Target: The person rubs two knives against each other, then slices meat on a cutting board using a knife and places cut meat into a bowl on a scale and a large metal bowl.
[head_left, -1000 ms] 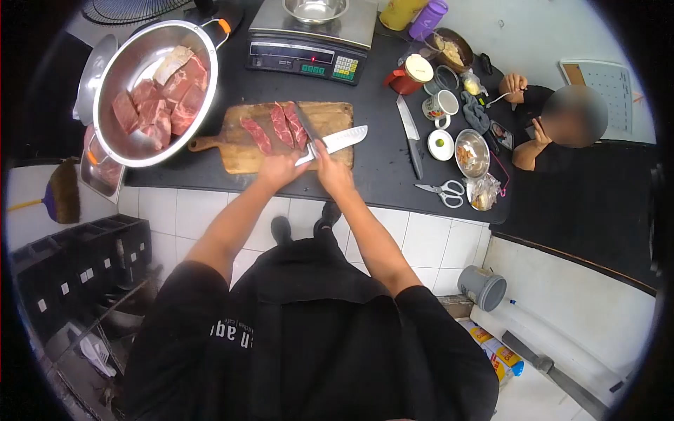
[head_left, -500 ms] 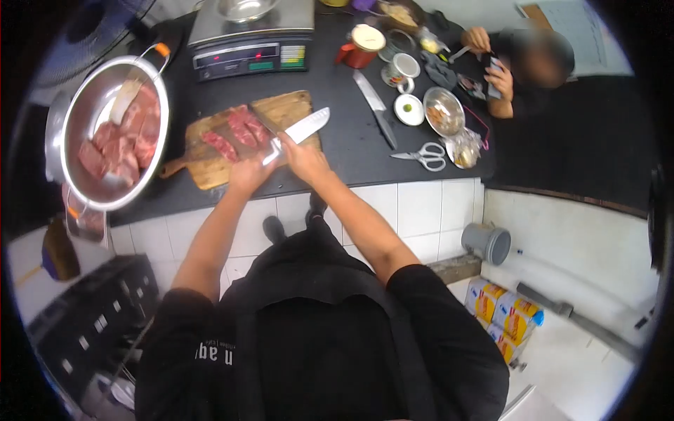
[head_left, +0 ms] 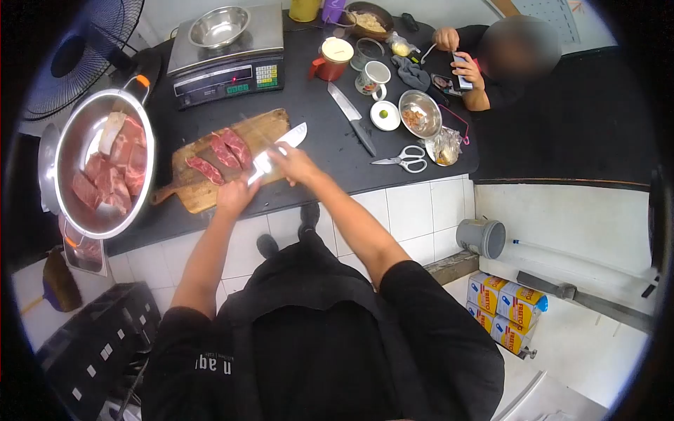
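Though blur hides what the right hand [head_left: 293, 165] has in its grip, so I cannot tell, the left hand [head_left: 236, 197] has its grip wrapped round the handle end of the bright knife [head_left: 295, 134], over the wooden board [head_left: 199, 198] beside the meat strips [head_left: 205, 170]. Good handling wants a steady blade angle, light pressure and fingers clear of the edge.

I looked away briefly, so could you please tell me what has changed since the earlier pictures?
The left hand has eased slightly away from the right hand; neither visibly let go at the bright metal knife. The other person's hand came away from their head, now plainly holding a phone. The red meat strips stayed on the brown wooden board; the view shifted.
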Demonstrator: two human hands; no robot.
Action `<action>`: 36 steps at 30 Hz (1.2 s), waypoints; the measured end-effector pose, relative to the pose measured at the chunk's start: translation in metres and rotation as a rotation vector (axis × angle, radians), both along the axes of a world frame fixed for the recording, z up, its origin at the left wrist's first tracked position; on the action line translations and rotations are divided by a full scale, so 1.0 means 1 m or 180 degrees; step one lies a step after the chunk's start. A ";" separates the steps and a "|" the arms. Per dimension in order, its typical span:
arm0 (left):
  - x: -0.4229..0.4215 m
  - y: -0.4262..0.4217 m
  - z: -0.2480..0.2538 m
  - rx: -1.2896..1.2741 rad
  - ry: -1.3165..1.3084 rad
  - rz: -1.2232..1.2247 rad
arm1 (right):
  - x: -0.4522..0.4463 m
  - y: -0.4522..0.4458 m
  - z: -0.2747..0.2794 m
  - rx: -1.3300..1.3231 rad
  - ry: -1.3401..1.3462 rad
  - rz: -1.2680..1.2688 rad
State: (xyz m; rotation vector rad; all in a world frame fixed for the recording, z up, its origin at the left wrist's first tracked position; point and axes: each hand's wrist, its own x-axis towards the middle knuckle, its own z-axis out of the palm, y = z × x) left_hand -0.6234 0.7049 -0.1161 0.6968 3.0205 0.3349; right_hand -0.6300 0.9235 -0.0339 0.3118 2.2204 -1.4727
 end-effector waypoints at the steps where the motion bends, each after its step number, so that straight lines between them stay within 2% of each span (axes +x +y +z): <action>1: -0.001 0.001 0.002 0.0065 0.0031 0.0028 | 0.009 0.014 -0.003 -0.0552 -0.0112 -0.0171; 2: 0.000 0.001 0.004 0.0077 0.0028 0.0041 | 0.022 0.028 -0.007 -0.1107 -0.0231 -0.0320; 4: 0.002 0.003 0.016 0.0055 -0.0039 0.0037 | 0.063 0.053 -0.011 -0.1075 -0.0519 -0.0318; 6: 0.001 0.003 0.005 0.0031 -0.0054 0.0056 | 0.102 0.057 0.004 -0.0773 -0.0738 -0.0425; 7: 0.001 0.001 0.005 0.0004 -0.0058 0.0054 | 0.106 0.057 0.001 -0.0811 -0.0775 -0.0365; 9: 0.001 0.000 0.008 -0.0021 -0.0115 0.0158 | 0.109 0.052 -0.012 -0.0271 -0.0976 -0.0396; 11: 0.001 0.003 0.015 0.0191 -0.0113 0.0140 | 0.073 0.052 -0.063 0.0782 -0.0196 -0.0172; 12: 0.003 0.006 0.015 0.0138 -0.0149 0.0185 | 0.053 0.058 -0.104 0.1944 0.1498 -0.0131; 13: 0.002 0.007 0.014 0.0224 -0.0062 0.0174 | 0.027 0.059 -0.077 0.1910 0.1000 -0.0422; 16: 0.001 0.003 0.009 0.0131 0.0100 0.0165 | 0.001 0.106 -0.066 0.2380 0.1196 -0.0388; 17: 0.003 0.005 0.008 0.0081 -0.0229 0.0282 | 0.012 0.122 -0.063 0.2375 0.1282 -0.0500; 18: 0.007 0.013 0.019 0.0564 -0.0522 0.0333 | 0.030 0.127 -0.037 0.1973 0.0777 -0.0664; 19: 0.008 0.019 0.009 0.0687 -0.0522 0.0164 | 0.047 0.132 -0.016 0.1593 0.0304 -0.0845; 21: 0.018 0.052 0.030 0.0698 -0.1231 0.0448 | 0.087 0.150 -0.027 0.1369 0.0035 -0.0970; 24: 0.020 0.096 0.022 0.1076 -0.1777 0.0412 | 0.127 0.156 -0.029 0.1095 -0.0327 -0.1142; 27: 0.016 0.135 0.013 0.1371 -0.1952 0.0044 | 0.137 0.158 -0.034 0.1037 -0.0416 -0.1115; 31: 0.003 0.162 0.011 0.1504 -0.2053 0.0026 | 0.128 0.166 -0.044 0.1133 -0.0457 -0.1032; 33: 0.002 0.173 0.009 0.1665 -0.1337 0.0062 | 0.122 0.172 -0.051 0.1168 -0.0452 -0.1010; 35: 0.006 0.179 0.009 0.1635 -0.1325 0.0000 | 0.116 0.180 -0.066 0.1142 -0.0053 -0.0872; 36: 0.009 0.180 0.013 0.1603 -0.1299 -0.0058 | 0.111 0.181 -0.062 0.1071 -0.0117 -0.0847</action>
